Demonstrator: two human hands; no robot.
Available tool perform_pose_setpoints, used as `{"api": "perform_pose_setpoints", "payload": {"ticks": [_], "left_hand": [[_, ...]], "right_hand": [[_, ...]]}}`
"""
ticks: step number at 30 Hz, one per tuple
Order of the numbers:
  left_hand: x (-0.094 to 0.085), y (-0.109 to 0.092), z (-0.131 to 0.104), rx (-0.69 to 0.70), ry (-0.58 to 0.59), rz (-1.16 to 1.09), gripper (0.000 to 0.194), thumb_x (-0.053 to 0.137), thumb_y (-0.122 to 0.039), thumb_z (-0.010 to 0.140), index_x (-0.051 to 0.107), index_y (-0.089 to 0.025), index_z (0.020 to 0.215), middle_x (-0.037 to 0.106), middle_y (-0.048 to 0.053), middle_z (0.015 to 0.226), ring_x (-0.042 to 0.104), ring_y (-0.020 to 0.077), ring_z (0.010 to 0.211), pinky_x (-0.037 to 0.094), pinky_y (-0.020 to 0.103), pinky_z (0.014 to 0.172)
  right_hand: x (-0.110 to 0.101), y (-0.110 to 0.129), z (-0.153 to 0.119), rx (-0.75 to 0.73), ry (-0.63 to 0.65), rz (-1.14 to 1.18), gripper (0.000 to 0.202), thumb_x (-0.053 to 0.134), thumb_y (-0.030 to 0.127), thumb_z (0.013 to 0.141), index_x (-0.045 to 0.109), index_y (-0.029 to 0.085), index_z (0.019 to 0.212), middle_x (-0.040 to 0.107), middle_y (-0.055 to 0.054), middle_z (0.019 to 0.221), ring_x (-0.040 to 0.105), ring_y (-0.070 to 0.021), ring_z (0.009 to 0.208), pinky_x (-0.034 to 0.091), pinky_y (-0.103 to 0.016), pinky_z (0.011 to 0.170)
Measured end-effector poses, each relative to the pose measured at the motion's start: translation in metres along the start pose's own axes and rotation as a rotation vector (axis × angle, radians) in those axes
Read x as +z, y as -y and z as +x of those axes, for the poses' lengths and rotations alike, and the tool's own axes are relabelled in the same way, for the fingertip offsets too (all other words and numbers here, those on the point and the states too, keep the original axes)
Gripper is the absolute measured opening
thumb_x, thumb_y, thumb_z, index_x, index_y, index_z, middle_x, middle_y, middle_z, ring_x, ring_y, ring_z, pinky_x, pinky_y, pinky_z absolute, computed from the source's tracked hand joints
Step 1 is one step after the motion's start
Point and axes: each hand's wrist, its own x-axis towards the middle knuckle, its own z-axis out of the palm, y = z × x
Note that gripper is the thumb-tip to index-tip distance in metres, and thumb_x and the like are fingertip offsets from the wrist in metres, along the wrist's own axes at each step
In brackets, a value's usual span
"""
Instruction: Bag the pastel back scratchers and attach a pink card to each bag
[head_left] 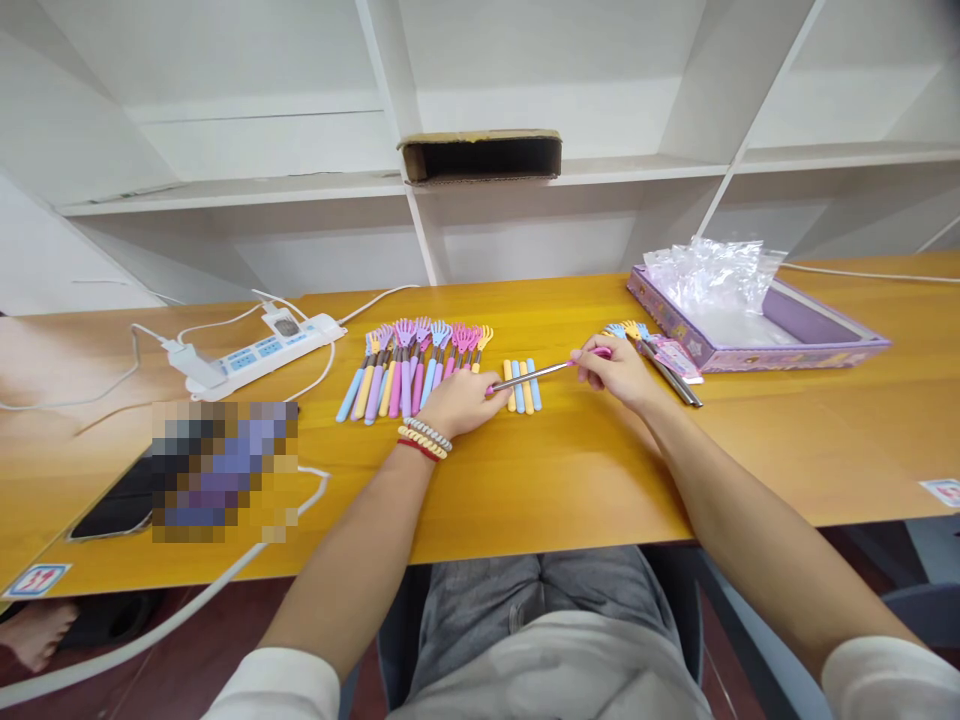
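A back scratcher [544, 373] with a metal rod and pink ends is stretched between my two hands, above the table. My left hand [459, 403] is closed around its pink handle end, which is mostly hidden. At the other end, my right hand [616, 372] pinches the rod near the pink claw head. Beneath the rod lie several loose yellow and blue handles [529, 398], side by side. Left of them is a row of back scratchers [406, 375] with purple, pink, blue and yellow claws. Beside my right hand are metal rods [675, 382] with blue and yellow claw heads, partly covered.
A purple box tray [795, 357] holding clear plastic bags [716, 285] stands at the right. A white power strip [262, 355] with cables lies at the left, near a dark phone [112, 505]. White shelves [300, 190] with a cardboard box [480, 157] rise behind the table.
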Motion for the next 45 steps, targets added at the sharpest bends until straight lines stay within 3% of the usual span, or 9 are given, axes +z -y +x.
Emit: {"api": "perform_pose_setpoints", "payload": {"ticks": [8, 13, 17, 20, 23, 27, 32, 37, 45], "left_hand": [[-0.002, -0.007, 0.001, 0.03, 0.002, 0.015, 0.033, 0.039, -0.044, 0.085, 0.064, -0.022, 0.087, 0.064, 0.004, 0.071, 0.059, 0.0199, 0.07, 0.041, 0.03, 0.067], [-0.009, -0.003, 0.001, 0.011, -0.113, 0.026, 0.03, 0.043, -0.042, 0.085, 0.065, -0.023, 0.085, 0.067, 0.003, 0.079, 0.059, 0.0182, 0.074, 0.039, 0.028, 0.065], [-0.015, 0.008, 0.001, -0.076, -0.202, -0.031, 0.036, 0.046, -0.051, 0.083, 0.068, -0.022, 0.083, 0.067, 0.003, 0.075, 0.059, 0.017, 0.071, 0.039, 0.027, 0.063], [-0.016, 0.014, -0.002, -0.127, -0.152, -0.203, 0.038, 0.051, -0.054, 0.079, 0.07, -0.022, 0.086, 0.063, 0.002, 0.06, 0.057, 0.0144, 0.057, 0.041, 0.026, 0.057], [-0.015, 0.016, -0.006, -0.183, -0.036, -0.468, 0.04, 0.054, -0.053, 0.078, 0.068, -0.021, 0.098, 0.057, -0.001, 0.047, 0.049, 0.011, 0.039, 0.038, 0.023, 0.042], [-0.015, 0.014, -0.009, -0.194, -0.004, -0.654, 0.043, 0.062, -0.047, 0.075, 0.066, -0.016, 0.105, 0.058, -0.001, 0.047, 0.048, 0.0097, 0.035, 0.034, 0.02, 0.034], [-0.017, 0.015, -0.007, -0.153, -0.002, -0.639, 0.039, 0.063, -0.043, 0.074, 0.068, -0.016, 0.102, 0.058, -0.001, 0.047, 0.048, 0.0081, 0.035, 0.033, 0.018, 0.032], [-0.016, 0.018, -0.008, -0.188, 0.021, -0.664, 0.041, 0.062, -0.043, 0.075, 0.066, -0.017, 0.106, 0.058, 0.0, 0.048, 0.048, 0.0093, 0.033, 0.035, 0.02, 0.03], [-0.017, 0.016, -0.007, -0.117, -0.012, -0.626, 0.036, 0.064, -0.041, 0.073, 0.07, -0.015, 0.098, 0.059, 0.0, 0.049, 0.049, 0.0091, 0.036, 0.035, 0.02, 0.034]], "right_hand": [[-0.002, -0.001, 0.004, 0.041, -0.06, 0.077, 0.024, 0.068, 0.038, 0.066, 0.058, 0.017, 0.06, 0.055, 0.002, 0.046, 0.039, -0.0062, 0.032, 0.025, -0.02, 0.031], [-0.015, -0.005, 0.011, 0.076, -0.152, 0.18, 0.022, 0.067, 0.034, 0.066, 0.057, 0.016, 0.057, 0.056, 0.0, 0.049, 0.04, -0.0061, 0.033, 0.024, -0.02, 0.031], [-0.021, -0.01, 0.016, 0.067, -0.229, 0.247, 0.021, 0.065, 0.034, 0.068, 0.056, 0.016, 0.061, 0.06, -0.001, 0.054, 0.042, -0.0067, 0.033, 0.027, -0.021, 0.031], [-0.022, -0.009, 0.016, 0.058, -0.261, 0.254, 0.023, 0.069, 0.035, 0.065, 0.055, 0.017, 0.062, 0.062, 0.0, 0.059, 0.044, -0.0064, 0.036, 0.029, -0.02, 0.033], [-0.025, -0.008, 0.013, 0.022, -0.191, 0.235, 0.029, 0.073, 0.038, 0.062, 0.054, 0.016, 0.058, 0.061, -0.001, 0.057, 0.045, -0.0061, 0.038, 0.03, -0.02, 0.034], [-0.034, -0.006, 0.01, 0.035, -0.027, 0.182, 0.03, 0.075, 0.039, 0.06, 0.058, 0.015, 0.061, 0.059, -0.001, 0.051, 0.049, -0.0084, 0.039, 0.034, -0.021, 0.036], [-0.036, -0.002, 0.008, 0.173, 0.07, 0.128, 0.03, 0.077, 0.037, 0.057, 0.062, 0.013, 0.066, 0.064, -0.005, 0.062, 0.053, -0.0097, 0.042, 0.035, -0.02, 0.035], [-0.036, 0.0, 0.008, 0.295, 0.205, 0.2, 0.03, 0.07, 0.04, 0.066, 0.064, 0.011, 0.071, 0.069, -0.01, 0.073, 0.056, -0.0107, 0.044, 0.034, -0.019, 0.032], [-0.037, -0.003, 0.008, 0.277, 0.162, 0.205, 0.024, 0.072, 0.032, 0.063, 0.062, 0.01, 0.058, 0.068, -0.011, 0.063, 0.051, -0.011, 0.035, 0.031, -0.02, 0.027]]}}
